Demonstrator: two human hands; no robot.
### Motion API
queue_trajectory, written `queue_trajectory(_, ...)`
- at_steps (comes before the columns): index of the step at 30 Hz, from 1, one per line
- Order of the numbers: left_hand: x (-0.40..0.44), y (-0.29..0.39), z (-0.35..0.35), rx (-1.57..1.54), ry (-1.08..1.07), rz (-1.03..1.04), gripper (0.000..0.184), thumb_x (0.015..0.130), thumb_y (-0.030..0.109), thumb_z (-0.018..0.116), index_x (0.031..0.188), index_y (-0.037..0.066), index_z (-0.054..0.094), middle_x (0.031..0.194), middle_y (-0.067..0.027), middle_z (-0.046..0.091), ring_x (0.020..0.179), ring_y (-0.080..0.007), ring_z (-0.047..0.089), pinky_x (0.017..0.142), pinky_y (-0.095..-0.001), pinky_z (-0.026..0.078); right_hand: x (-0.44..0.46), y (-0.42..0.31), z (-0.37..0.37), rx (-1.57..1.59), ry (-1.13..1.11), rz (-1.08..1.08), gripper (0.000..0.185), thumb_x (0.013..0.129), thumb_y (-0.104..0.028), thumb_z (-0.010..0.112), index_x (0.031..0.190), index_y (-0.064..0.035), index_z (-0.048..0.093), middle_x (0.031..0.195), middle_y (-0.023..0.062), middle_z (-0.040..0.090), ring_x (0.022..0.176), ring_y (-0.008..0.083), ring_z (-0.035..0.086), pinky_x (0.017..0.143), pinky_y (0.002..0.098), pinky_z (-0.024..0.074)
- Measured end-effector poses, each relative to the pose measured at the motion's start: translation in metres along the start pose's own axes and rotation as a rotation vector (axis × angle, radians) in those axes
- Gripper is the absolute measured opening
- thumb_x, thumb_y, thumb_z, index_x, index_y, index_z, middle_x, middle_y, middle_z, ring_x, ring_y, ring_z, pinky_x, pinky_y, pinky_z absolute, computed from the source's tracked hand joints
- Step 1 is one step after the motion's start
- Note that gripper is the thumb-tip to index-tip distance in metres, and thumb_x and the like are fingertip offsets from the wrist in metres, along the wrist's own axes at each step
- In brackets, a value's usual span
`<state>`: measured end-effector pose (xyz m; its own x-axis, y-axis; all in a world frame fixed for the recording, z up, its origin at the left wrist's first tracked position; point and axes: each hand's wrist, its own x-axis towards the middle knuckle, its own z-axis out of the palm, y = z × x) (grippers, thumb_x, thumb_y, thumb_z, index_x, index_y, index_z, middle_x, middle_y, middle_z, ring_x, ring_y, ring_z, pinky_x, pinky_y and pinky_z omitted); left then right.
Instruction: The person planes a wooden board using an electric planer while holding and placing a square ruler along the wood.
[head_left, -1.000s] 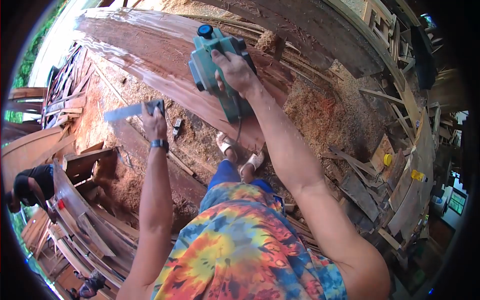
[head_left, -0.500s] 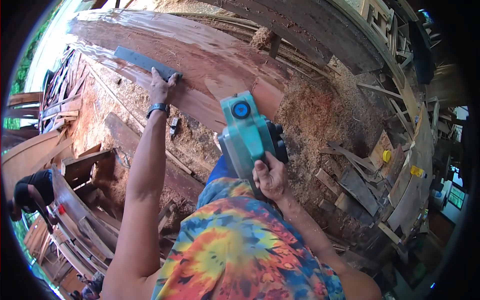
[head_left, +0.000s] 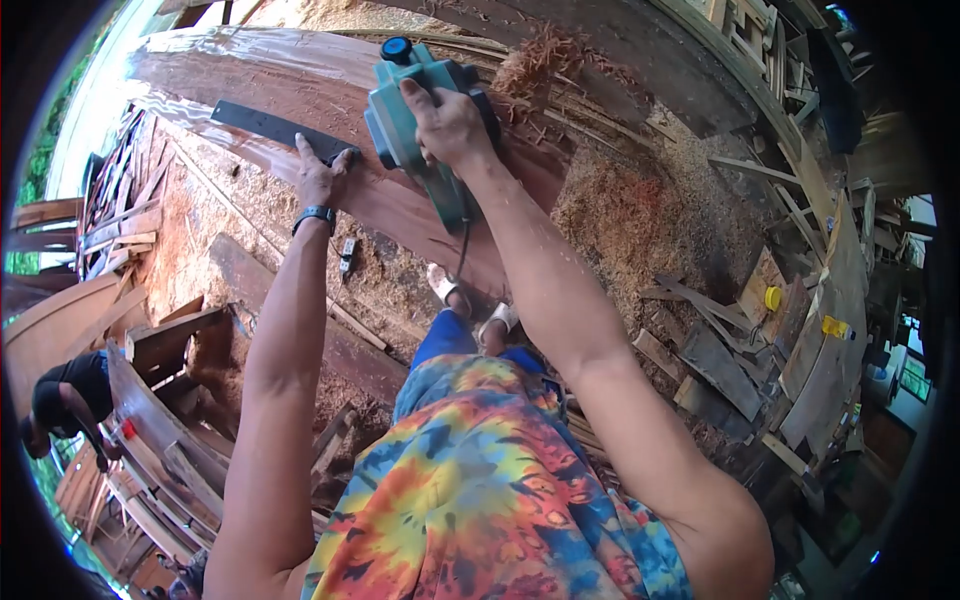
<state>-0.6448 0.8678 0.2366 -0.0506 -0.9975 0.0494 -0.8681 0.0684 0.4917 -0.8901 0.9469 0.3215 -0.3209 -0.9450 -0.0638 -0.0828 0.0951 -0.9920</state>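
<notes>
My right hand (head_left: pixel 452 122) grips the handle of a teal electric planer (head_left: pixel 398 112) with a blue-capped front knob. The planer rests on a wide reddish-brown plank (head_left: pixel 270 75), and its cord trails down towards my feet. Further left, my left hand (head_left: pixel 319 178) holds the near end of a dark flat bar (head_left: pixel 262 124), its fingers partly spread over that end. The bar lies aslant across the plank's near side. Reddish shavings (head_left: pixel 548 58) fly out to the right of the planer.
Sawdust (head_left: pixel 625 215) covers the ground around the plank. My sandalled feet (head_left: pixel 445 285) stand at its near edge. A small power connector (head_left: pixel 347 255) lies below my left wrist. Scrap boards (head_left: pixel 720 375) are piled at right. Another person (head_left: pixel 72 395) bends over at far left.
My right hand has moved the planer forward and left, away from my body, across the plank. Shavings now spray out, and my feet have come into view. My left hand has barely moved.
</notes>
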Motion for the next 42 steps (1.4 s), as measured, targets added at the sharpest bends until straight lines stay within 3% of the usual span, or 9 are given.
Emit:
queue_trajectory(3, 0.001, 0.006, -0.006, -0.030, -0.018, -0.020, 0.112, 0.086, 0.051, 0.077, 0.162, -0.002, 0.014, 0.152, -0.0359, 0.043, 0.140, -0.0460, 0.046, 0.116, -0.0428, 0.039, -0.019, 0.004, -0.009, -0.024, 0.005, -0.014, 0.063, 0.098, -0.064, 0.058, 0.086, -0.0025, 0.062, 0.054, 0.0020, 0.054, 0.042, 0.0112, 0.054, 0.040, 0.0303, 0.0440)
queue_trajectory(7, 0.001, -0.003, -0.002, -0.068, -0.009, -0.002, 0.113, 0.086, 0.054, 0.077, 0.162, -0.001, 0.015, 0.154, -0.0365, 0.040, 0.143, -0.0481, 0.042, 0.118, -0.0443, 0.037, -0.135, -0.017, -0.050, -0.058, -0.020, 0.100, 0.066, 0.098, -0.063, 0.056, 0.099, 0.0017, 0.068, 0.081, 0.0241, 0.069, 0.076, 0.0387, 0.069, 0.069, 0.0450, 0.0524)
queue_trajectory(11, 0.000, 0.006, -0.005, -0.034, -0.014, -0.039, 0.111, 0.086, 0.055, 0.075, 0.163, 0.002, 0.015, 0.153, -0.0348, 0.042, 0.141, -0.0472, 0.046, 0.116, -0.0437, 0.038, -0.271, -0.003, -0.080, 0.024, -0.027, 0.186, 0.059, 0.099, -0.062, 0.057, 0.094, -0.0040, 0.058, 0.058, -0.0031, 0.053, 0.051, 0.0059, 0.053, 0.047, 0.0254, 0.0412)
queue_trajectory(14, -0.003, 0.005, -0.006, -0.054, -0.001, -0.038, 0.111, 0.085, 0.056, 0.075, 0.163, 0.003, 0.016, 0.152, -0.0342, 0.044, 0.139, -0.0466, 0.048, 0.115, -0.0442, 0.040, -0.322, 0.007, -0.095, 0.048, -0.037, 0.259, 0.059, 0.098, -0.061, 0.059, 0.097, -0.0027, 0.057, 0.062, -0.0016, 0.055, 0.052, 0.0056, 0.053, 0.047, 0.0240, 0.0416)
queue_trajectory(22, -0.008, 0.022, -0.018, -0.017, -0.053, -0.078, 0.106, 0.088, 0.045, 0.075, 0.162, -0.002, 0.016, 0.150, -0.0351, 0.046, 0.138, -0.0443, 0.050, 0.115, -0.0418, 0.040, -0.230, -0.008, -0.078, 0.066, -0.013, 0.193, 0.055, 0.100, -0.059, 0.059, 0.094, -0.0044, 0.058, 0.061, -0.0029, 0.053, 0.052, 0.0054, 0.052, 0.048, 0.0244, 0.0413)
queue_trajectory(24, -0.007, 0.018, -0.015, -0.023, -0.061, -0.084, 0.106, 0.088, 0.045, 0.075, 0.162, -0.001, 0.015, 0.150, -0.0354, 0.046, 0.138, -0.0443, 0.050, 0.115, -0.0424, 0.040, -0.181, -0.016, -0.067, -0.066, 0.053, 0.086, 0.064, 0.099, -0.061, 0.059, 0.098, 0.0025, 0.066, 0.066, 0.0161, 0.064, 0.066, 0.0285, 0.069, 0.061, 0.0409, 0.0517)
queue_trajectory(27, -0.006, 0.015, -0.012, -0.007, -0.032, -0.061, 0.107, 0.088, 0.047, 0.074, 0.163, 0.001, 0.014, 0.150, -0.0347, 0.046, 0.138, -0.0446, 0.050, 0.115, -0.0429, 0.040, -0.096, -0.002, -0.044, 0.048, 0.063, -0.034, 0.057, 0.099, -0.060, 0.060, 0.088, -0.0033, 0.062, 0.058, -0.0014, 0.053, 0.047, 0.0070, 0.052, 0.044, 0.0268, 0.0401)
queue_trajectory(32, -0.001, 0.009, -0.006, 0.026, -0.022, -0.099, 0.107, 0.088, 0.051, 0.072, 0.164, 0.006, 0.013, 0.150, -0.0332, 0.047, 0.136, -0.0456, 0.052, 0.114, -0.0445, 0.041, 0.002, -0.011, -0.021, 0.047, 0.041, 0.039, 0.059, 0.099, -0.061, 0.059, 0.086, -0.0037, 0.064, 0.055, 0.0013, 0.055, 0.043, 0.0102, 0.053, 0.039, 0.0290, 0.0430)
queue_trajectory(42, -0.021, 0.037, -0.007, 0.165, 0.047, -0.133, 0.089, 0.095, 0.052, 0.059, 0.163, 0.007, 0.023, 0.141, -0.0259, 0.059, 0.122, -0.0448, 0.062, 0.103, -0.0486, 0.048, -0.222, -0.003, -0.090, 0.056, -0.025, 0.228, 0.054, 0.102, -0.060, 0.053, 0.105, -0.0066, 0.059, 0.060, -0.0039, 0.050, 0.047, 0.0056, 0.048, 0.044, 0.0234, 0.0376)
